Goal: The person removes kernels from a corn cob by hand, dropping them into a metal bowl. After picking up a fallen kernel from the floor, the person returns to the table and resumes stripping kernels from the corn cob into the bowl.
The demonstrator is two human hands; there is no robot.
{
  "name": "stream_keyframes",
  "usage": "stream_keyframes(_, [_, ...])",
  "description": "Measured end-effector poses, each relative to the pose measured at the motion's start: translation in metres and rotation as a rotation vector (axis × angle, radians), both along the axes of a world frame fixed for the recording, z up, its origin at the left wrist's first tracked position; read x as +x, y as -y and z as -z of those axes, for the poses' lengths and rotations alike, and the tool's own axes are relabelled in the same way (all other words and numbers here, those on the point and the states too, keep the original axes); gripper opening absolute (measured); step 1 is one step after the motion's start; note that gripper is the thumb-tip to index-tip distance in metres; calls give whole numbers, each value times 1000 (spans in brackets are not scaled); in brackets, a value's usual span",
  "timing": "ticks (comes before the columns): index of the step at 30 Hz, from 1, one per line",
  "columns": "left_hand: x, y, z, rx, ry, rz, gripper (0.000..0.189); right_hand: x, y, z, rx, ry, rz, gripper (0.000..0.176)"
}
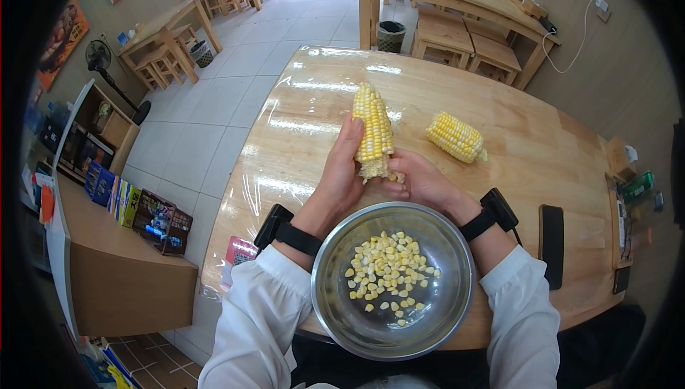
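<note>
A corn cob (372, 125) with yellow and white kernels stands nearly upright in my left hand (341, 166), whose fingers wrap round its left side. Its lower end is bare of kernels. My right hand (421, 178) is closed at that lower end, thumb and fingers pinched on the cob's base. Below both hands is a steel bowl (457, 296) with many loose kernels (389, 264) in it. A second, shorter piece of corn (457, 137) lies on the table to the right of my hands.
The wooden table (285, 139) has a black phone-like object (551, 246) at the right, near a green can (637, 186) and a tissue box (621, 159). A pink card (241, 252) lies at the left edge. Farther off are other tables and stools.
</note>
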State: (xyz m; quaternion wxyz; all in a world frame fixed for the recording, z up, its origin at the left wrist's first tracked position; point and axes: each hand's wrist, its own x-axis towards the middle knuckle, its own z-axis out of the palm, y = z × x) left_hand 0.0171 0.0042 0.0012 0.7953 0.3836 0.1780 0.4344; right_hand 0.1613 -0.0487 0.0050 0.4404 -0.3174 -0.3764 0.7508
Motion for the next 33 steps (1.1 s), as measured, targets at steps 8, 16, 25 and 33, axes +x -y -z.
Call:
stream_keyframes(8, [4,9,-10,51,-70,-45,54,2,0,7,4,-18,-29,36])
stream_keyframes(16, [3,7,-8,65,-33,-15,52,2,-3,10,20,-4,-40,29])
stream_keyframes(25, [4,6,-6,53,-54,-40,50,0,1,6,-3,-42,-20,32])
stream_keyframes(33, [2,10,-10,23,-88,-20,57,1,2,3,-56,-21,7,22])
